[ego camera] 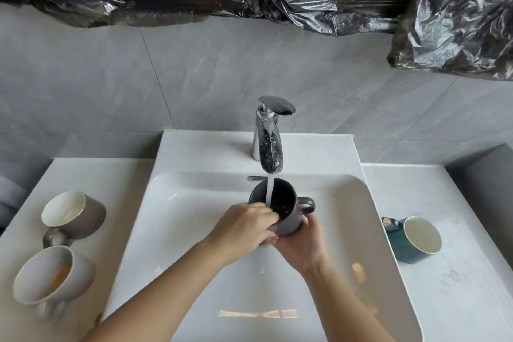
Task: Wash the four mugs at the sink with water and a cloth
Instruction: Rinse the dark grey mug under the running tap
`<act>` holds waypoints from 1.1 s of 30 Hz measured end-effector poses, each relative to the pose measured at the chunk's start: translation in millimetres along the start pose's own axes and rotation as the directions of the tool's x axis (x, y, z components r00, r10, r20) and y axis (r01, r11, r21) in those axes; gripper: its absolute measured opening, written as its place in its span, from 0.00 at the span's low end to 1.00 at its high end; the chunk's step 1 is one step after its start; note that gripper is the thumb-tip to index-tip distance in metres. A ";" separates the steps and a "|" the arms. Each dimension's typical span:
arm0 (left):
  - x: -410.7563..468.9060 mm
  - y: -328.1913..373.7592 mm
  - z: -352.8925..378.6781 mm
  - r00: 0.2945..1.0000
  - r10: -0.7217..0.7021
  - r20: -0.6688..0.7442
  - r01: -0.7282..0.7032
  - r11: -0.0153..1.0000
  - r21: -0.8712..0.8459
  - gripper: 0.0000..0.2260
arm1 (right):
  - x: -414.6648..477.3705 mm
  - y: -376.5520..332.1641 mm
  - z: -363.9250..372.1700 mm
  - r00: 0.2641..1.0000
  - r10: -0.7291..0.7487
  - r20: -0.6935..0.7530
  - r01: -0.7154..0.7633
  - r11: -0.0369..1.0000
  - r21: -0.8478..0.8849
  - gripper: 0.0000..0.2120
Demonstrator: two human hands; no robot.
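Four mugs are being shown around a white sink [369,244] that is filling the middle and lower part of the frame, and only one of them is being handled. Water [269,192] is being run from the chrome faucet [268,144] at centre frame straight into the dark mug [280,209], which is being held upright over the basin just below the spout. Its base and right side, under the handle, are being cupped by the right hand [301,244], closed around the body. Its near rim is being gripped by the left hand [244,226], whose fingers are being curled over the edge into the mug.

At the left of the frame, a brown mug [83,215] and, below it, a pale mug [52,277] are being left lying on their sides on the counter; an orange-brown residue is being shown inside the pale one, so both are being judged unwashed. At the right, a dark green mug [415,239] is lying tipped on the counter, its inside looking clean, though whether it has been washed cannot be told.

No cloth is being seen anywhere, so wiping is being judged outstanding. Roughly the early part of the job is being reached.
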State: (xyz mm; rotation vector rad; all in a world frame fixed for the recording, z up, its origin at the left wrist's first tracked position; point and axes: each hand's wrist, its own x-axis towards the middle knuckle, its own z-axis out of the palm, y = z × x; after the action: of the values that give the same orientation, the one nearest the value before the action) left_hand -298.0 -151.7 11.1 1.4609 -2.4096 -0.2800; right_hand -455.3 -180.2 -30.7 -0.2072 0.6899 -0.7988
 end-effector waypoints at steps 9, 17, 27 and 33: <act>5.5 -19.9 7.7 0.978 0.067 0.196 -0.102 0.980 0.172 0.10 | 10.3 -1.9 0.3 0.993 -0.016 -0.120 0.005 0.995 -0.095 0.16; -1.3 -9.3 11.8 0.994 0.113 0.011 -0.113 0.990 0.087 0.08 | 8.3 1.3 -6.0 0.995 -0.051 -0.089 0.050 0.999 -0.019 0.26; -7.4 -1.3 12.5 0.998 0.029 -0.061 -0.021 0.991 0.129 0.16 | 6.5 6.3 -8.0 0.999 -0.045 -0.015 0.045 0.999 -0.020 0.27; -4.9 -28.1 9.1 0.987 0.157 0.035 -0.160 0.927 0.341 0.09 | 12.5 3.6 -4.9 0.999 -0.036 0.004 0.036 0.988 -0.153 0.29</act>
State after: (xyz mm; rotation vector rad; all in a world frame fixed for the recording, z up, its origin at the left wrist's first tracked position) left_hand -275.8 -160.3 -7.2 1.3826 -2.6634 0.1833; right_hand -450.1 -186.3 -42.1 -0.3597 0.7488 -0.7809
